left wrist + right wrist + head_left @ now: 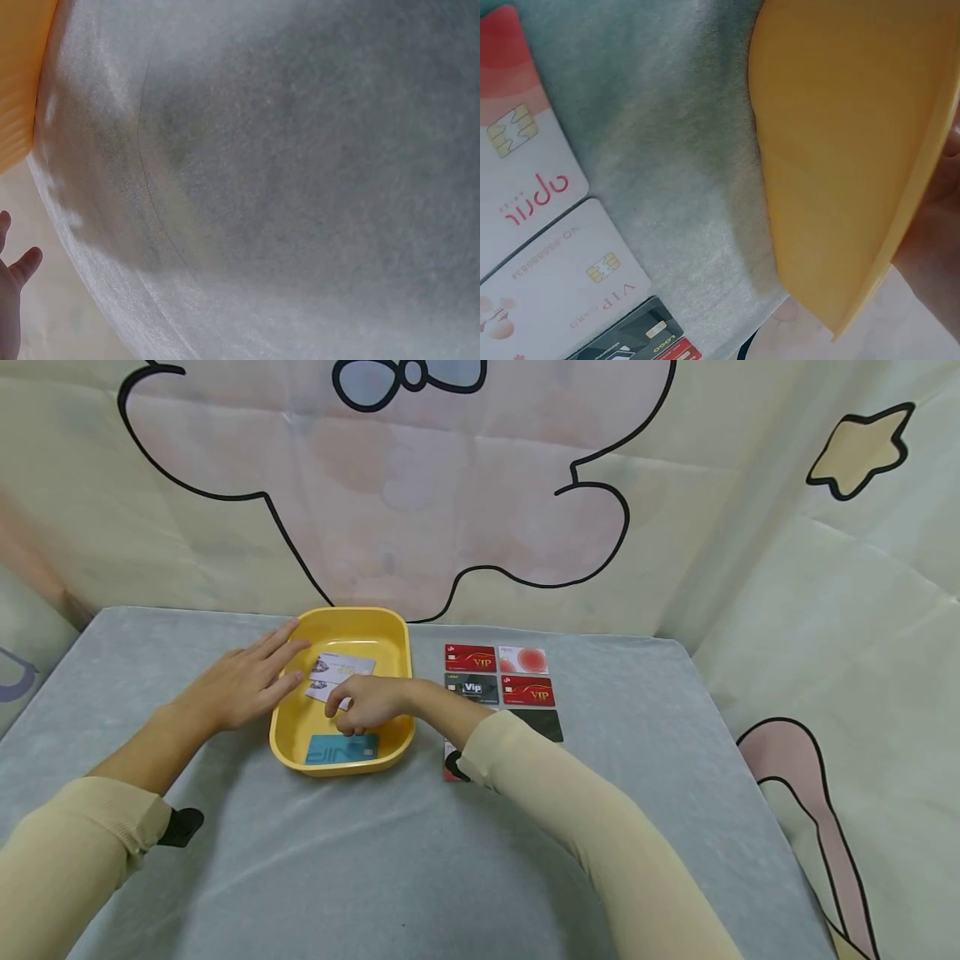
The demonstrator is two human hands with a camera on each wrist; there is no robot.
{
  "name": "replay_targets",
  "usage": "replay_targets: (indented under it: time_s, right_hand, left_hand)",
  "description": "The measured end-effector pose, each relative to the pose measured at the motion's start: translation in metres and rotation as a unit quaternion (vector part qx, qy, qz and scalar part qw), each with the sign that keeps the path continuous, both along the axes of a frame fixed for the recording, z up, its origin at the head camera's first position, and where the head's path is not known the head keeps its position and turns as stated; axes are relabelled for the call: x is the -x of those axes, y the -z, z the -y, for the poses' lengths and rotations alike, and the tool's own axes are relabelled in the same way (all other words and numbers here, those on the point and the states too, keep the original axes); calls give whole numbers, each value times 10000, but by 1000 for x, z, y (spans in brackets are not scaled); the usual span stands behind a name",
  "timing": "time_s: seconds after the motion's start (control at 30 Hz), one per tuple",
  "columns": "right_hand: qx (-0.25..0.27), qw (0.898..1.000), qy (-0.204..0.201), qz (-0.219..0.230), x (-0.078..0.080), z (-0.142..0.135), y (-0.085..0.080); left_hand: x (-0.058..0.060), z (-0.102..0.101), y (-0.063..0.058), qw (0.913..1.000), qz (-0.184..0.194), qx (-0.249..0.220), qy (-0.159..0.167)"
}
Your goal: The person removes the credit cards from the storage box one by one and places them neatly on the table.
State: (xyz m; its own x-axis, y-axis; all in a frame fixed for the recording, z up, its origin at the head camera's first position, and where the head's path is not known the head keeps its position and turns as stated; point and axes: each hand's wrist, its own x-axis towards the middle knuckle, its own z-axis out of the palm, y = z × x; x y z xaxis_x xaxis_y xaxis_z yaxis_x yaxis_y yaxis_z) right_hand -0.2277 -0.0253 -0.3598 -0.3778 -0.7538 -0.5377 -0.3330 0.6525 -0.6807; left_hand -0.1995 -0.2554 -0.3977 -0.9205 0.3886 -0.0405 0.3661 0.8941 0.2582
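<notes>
In the head view, a yellow tray (397, 643) stands on the grey-covered table. My left hand (251, 681) has its fingers spread at the tray's left rim. The right hand (371, 700) reaches in over the right rim, its fingers bent down over two overlapping white cards (341, 666). Part of the lower white card is hidden by that hand, and I cannot tell whether the fingers pinch it. A blue card (341, 749) lies at the near end of the tray. From the right wrist, the tray wall (847, 150) covers most of the right hand (937, 232).
Right of the tray, bank-style cards lie in two columns: a red VIP card (470, 658), a white card with a red circle (522, 660), a dark Vip card (471, 688), another red VIP card (528, 691) and a black card (542, 724). The right forearm covers others. A printed curtain (480, 527) hangs behind.
</notes>
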Motion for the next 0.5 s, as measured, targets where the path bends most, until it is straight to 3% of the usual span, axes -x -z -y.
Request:
replay_targets:
  time_s: [0.5]
  right_hand:
    - [-203, 9987, -195, 428, -6, 7, 2]
  left_hand:
    - [0, 1, 0, 10000, 2, 14, 8]
